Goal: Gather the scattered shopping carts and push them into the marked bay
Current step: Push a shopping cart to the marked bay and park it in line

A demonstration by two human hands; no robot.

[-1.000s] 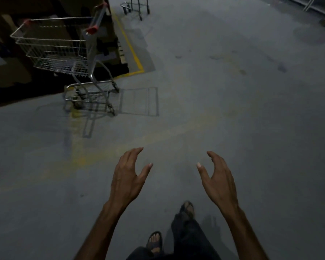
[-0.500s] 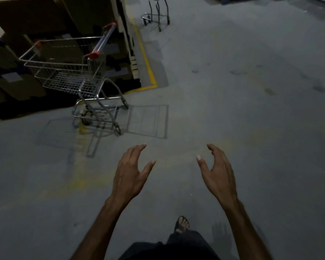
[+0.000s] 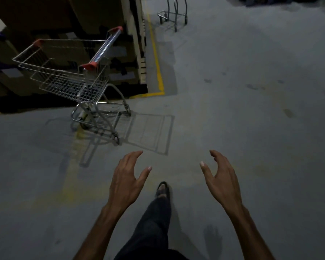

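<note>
Since the frame a second before, the nearer shopping cart (image 3: 71,77) had grown larger and slid down and to the right in the head view, closing on the hands, and the far cart (image 3: 174,15) at the top had drawn nearer too. A different foot (image 3: 162,190) was forward, planted on the floor (image 3: 251,119) between the two wrists. Both hands had kept almost the same pose.

The left hand (image 3: 126,182) and right hand (image 3: 221,182) were held out side by side above the floor, palms turned toward each other. Their fingers (image 3: 134,156) were loosely curved and spread apart, thumbs out, holding and touching nothing.

No brand, label or writing could be read on either cart.

The nearer cart stood ahead and to the left of the left hand's fingers, well apart from them. It was a silver wire basket on a tubular frame with small wheels, its shiny handle bar (image 3: 104,48) capped in red at both ends, with another red corner piece at the basket's far rim. Its shadow lay on the floor between the cart and the fingers. The cart sat at the edge of a dark area bordered by a yellow line (image 3: 156,53). The far cart, only its lower frame and wheels visible, stood well beyond the fingers, just right of that line.
</note>
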